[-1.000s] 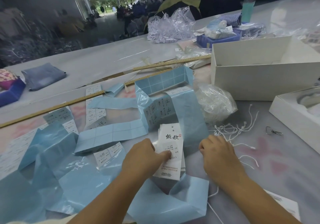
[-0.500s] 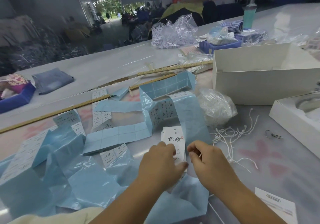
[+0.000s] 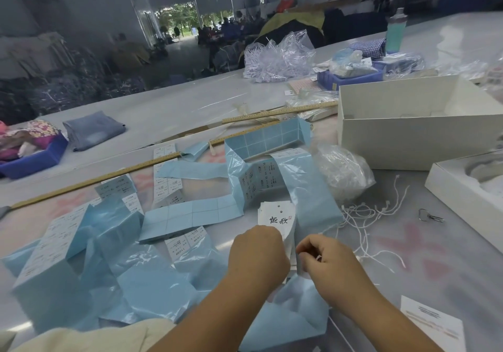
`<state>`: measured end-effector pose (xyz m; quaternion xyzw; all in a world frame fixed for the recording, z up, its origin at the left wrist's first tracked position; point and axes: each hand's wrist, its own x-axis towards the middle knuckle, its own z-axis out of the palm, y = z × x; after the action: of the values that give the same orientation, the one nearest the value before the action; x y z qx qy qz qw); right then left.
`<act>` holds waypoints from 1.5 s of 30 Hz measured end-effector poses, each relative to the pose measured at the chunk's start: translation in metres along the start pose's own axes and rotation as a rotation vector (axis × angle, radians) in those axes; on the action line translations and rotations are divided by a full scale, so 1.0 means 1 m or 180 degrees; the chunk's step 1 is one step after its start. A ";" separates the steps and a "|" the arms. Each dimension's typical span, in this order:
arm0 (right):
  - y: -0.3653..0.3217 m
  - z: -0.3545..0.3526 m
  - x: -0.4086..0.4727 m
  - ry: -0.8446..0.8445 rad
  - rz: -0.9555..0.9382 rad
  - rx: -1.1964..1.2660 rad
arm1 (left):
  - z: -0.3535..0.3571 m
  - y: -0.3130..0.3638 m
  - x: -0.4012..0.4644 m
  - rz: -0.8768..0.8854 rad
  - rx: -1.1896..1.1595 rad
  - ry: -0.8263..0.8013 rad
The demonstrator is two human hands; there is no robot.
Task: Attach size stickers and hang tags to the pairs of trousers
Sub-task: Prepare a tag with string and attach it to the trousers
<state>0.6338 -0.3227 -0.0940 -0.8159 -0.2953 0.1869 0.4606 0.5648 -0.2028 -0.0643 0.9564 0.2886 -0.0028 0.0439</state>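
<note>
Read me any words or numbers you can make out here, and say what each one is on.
"恒欣" in black brush characters: top hang tag of the stack.
"1103#": sticker sheet left of the left hand.
Other sticker sheets, white card, wooden ruler: print too small to read.

Just past the left hand (image 3: 257, 253), the tags (image 3: 276, 215) are white with black characters and a small red mark, and the strings (image 3: 362, 215) beyond the right hand (image 3: 328, 263) are white. Pale blue sheets (image 3: 152, 278), some ruled in a grid and some carrying white stickers with dark print, lie left of and past both hands. Far left of the hands, faded blue denim (image 3: 92, 130) sits by a dark blue tray (image 3: 35, 159), while far beyond the right hand are white boxes (image 3: 408, 136).
</note>
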 end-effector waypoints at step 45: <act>-0.179 0.071 -0.208 -0.0479 -0.1829 0.1255 | -0.100 -0.113 -0.293 -0.0042 -0.3811 0.1466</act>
<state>0.3799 -0.3417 0.0309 -0.5790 -0.5041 0.1627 0.6198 0.2561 -0.2625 0.0352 0.7406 0.2481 0.3642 0.5073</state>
